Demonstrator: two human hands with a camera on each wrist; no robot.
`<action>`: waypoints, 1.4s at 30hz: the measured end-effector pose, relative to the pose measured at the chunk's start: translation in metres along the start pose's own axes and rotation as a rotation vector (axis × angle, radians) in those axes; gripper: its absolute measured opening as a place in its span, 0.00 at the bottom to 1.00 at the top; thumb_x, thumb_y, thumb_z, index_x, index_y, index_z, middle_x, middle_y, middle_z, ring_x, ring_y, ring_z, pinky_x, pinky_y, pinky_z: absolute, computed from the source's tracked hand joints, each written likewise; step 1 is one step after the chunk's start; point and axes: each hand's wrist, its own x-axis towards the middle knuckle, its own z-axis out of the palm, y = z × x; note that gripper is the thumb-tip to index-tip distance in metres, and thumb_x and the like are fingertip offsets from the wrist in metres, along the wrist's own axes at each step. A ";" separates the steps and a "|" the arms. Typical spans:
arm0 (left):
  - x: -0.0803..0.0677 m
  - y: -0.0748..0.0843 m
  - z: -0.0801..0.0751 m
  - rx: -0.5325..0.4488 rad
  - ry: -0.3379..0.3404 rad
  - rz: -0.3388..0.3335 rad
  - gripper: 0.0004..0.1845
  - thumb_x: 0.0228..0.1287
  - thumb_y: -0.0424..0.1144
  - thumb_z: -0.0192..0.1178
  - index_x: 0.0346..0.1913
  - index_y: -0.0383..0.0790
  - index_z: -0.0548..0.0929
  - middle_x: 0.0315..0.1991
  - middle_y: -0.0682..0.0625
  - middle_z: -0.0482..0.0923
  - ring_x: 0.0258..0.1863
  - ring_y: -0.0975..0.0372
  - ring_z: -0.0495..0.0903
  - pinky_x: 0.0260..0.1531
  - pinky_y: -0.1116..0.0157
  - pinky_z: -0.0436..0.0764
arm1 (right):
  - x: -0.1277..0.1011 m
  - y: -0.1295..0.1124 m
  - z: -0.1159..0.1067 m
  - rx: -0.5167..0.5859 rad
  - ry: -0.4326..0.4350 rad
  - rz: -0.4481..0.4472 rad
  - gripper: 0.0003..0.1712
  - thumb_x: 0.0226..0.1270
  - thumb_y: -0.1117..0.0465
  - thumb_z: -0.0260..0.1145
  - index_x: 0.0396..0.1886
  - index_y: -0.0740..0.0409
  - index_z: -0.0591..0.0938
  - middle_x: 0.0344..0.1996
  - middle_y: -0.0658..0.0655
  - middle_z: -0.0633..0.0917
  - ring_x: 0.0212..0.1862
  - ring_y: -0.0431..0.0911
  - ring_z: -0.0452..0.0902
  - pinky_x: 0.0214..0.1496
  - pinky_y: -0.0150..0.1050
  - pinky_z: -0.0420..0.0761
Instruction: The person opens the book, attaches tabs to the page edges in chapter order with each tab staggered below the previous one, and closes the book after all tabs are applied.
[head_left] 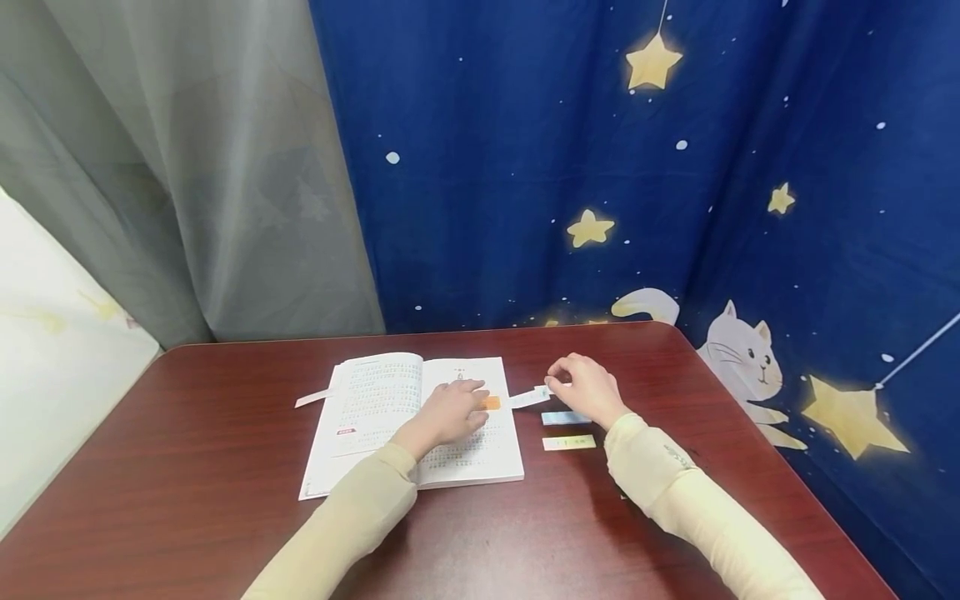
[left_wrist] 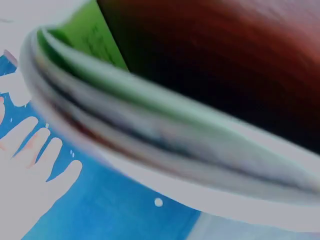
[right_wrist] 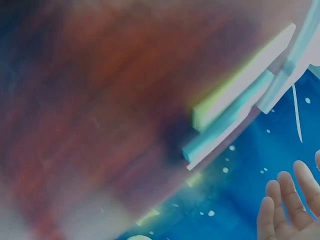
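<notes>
On the dark red counter (head_left: 225, 467) an open book (head_left: 390, 408) lies flat under the left hand (head_left: 450, 414), whose straight fingers press an orange tab (head_left: 491, 402) onto the right page, seemingly to pin it down. Just beside the book the right hand (head_left: 588, 387) has its grip pinched on a pale strip (head_left: 528, 397), with a blue strip (head_left: 564, 417) and a yellow strip (head_left: 568, 442) near its wrist; the print is too small to read.

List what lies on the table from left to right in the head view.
White paper strip → open book → left hand resting on the right page → orange sticky tab → pale strip pinched by the right hand. The blue strip and yellow strip lie under that hand's span.
</notes>
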 end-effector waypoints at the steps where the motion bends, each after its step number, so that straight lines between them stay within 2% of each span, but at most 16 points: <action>1: -0.003 -0.002 -0.003 0.000 0.006 -0.003 0.21 0.60 0.44 0.51 0.54 0.37 0.74 0.58 0.44 0.66 0.57 0.52 0.63 0.52 0.50 0.61 | 0.000 -0.001 -0.002 0.004 0.022 -0.021 0.08 0.54 0.53 0.62 0.32 0.49 0.81 0.30 0.46 0.78 0.36 0.44 0.73 0.34 0.49 0.72; 7: -0.021 -0.007 -0.015 0.011 0.026 -0.002 0.21 0.60 0.45 0.52 0.54 0.38 0.74 0.57 0.44 0.66 0.57 0.53 0.63 0.52 0.50 0.60 | -0.004 -0.007 -0.009 -0.003 0.112 -0.160 0.10 0.55 0.53 0.61 0.35 0.51 0.82 0.34 0.47 0.79 0.41 0.44 0.71 0.37 0.46 0.73; 12: -0.037 -0.006 -0.020 0.056 0.055 0.007 0.22 0.59 0.46 0.52 0.54 0.40 0.74 0.56 0.46 0.68 0.56 0.54 0.64 0.51 0.51 0.61 | -0.010 -0.017 -0.009 -0.066 0.161 -0.308 0.10 0.53 0.55 0.62 0.35 0.52 0.82 0.34 0.48 0.79 0.39 0.43 0.71 0.34 0.42 0.75; 17: -0.049 0.000 -0.025 0.082 0.120 0.029 0.21 0.57 0.47 0.55 0.52 0.40 0.76 0.52 0.47 0.71 0.52 0.54 0.68 0.49 0.51 0.64 | -0.015 -0.027 -0.005 -0.150 0.228 -0.463 0.09 0.50 0.57 0.63 0.32 0.53 0.82 0.32 0.48 0.79 0.35 0.43 0.72 0.31 0.37 0.75; 21: -0.058 0.004 -0.026 0.104 0.170 0.064 0.21 0.55 0.47 0.57 0.50 0.40 0.77 0.48 0.47 0.74 0.47 0.55 0.71 0.43 0.53 0.68 | -0.022 -0.036 0.002 -0.204 0.235 -0.571 0.08 0.48 0.58 0.63 0.30 0.53 0.81 0.30 0.48 0.78 0.33 0.43 0.71 0.27 0.37 0.73; 25: -0.066 0.006 -0.021 0.142 0.187 0.082 0.20 0.53 0.48 0.58 0.47 0.40 0.79 0.43 0.49 0.75 0.42 0.57 0.73 0.38 0.56 0.71 | -0.033 -0.045 0.012 -0.274 0.176 -0.647 0.08 0.48 0.56 0.64 0.28 0.53 0.81 0.28 0.48 0.77 0.32 0.44 0.71 0.27 0.38 0.73; 31: -0.076 0.006 -0.009 0.203 0.171 0.088 0.20 0.48 0.53 0.61 0.40 0.42 0.80 0.35 0.51 0.75 0.34 0.58 0.73 0.29 0.59 0.72 | -0.049 -0.052 0.028 -0.404 -0.004 -0.699 0.12 0.49 0.48 0.64 0.29 0.50 0.81 0.27 0.47 0.77 0.32 0.44 0.70 0.28 0.37 0.71; 37: -0.079 0.004 0.004 0.235 0.155 0.090 0.20 0.44 0.56 0.61 0.33 0.44 0.78 0.28 0.54 0.69 0.27 0.61 0.69 0.22 0.63 0.69 | -0.057 -0.053 0.036 -0.415 -0.083 -0.694 0.15 0.47 0.43 0.65 0.28 0.48 0.81 0.26 0.45 0.76 0.31 0.42 0.67 0.26 0.36 0.67; 42: -0.080 0.004 0.009 0.274 0.140 0.077 0.24 0.42 0.60 0.61 0.34 0.43 0.77 0.27 0.53 0.68 0.25 0.61 0.67 0.20 0.64 0.69 | -0.059 -0.054 0.037 -0.408 -0.128 -0.689 0.19 0.46 0.41 0.65 0.30 0.48 0.80 0.26 0.44 0.75 0.31 0.41 0.66 0.25 0.34 0.65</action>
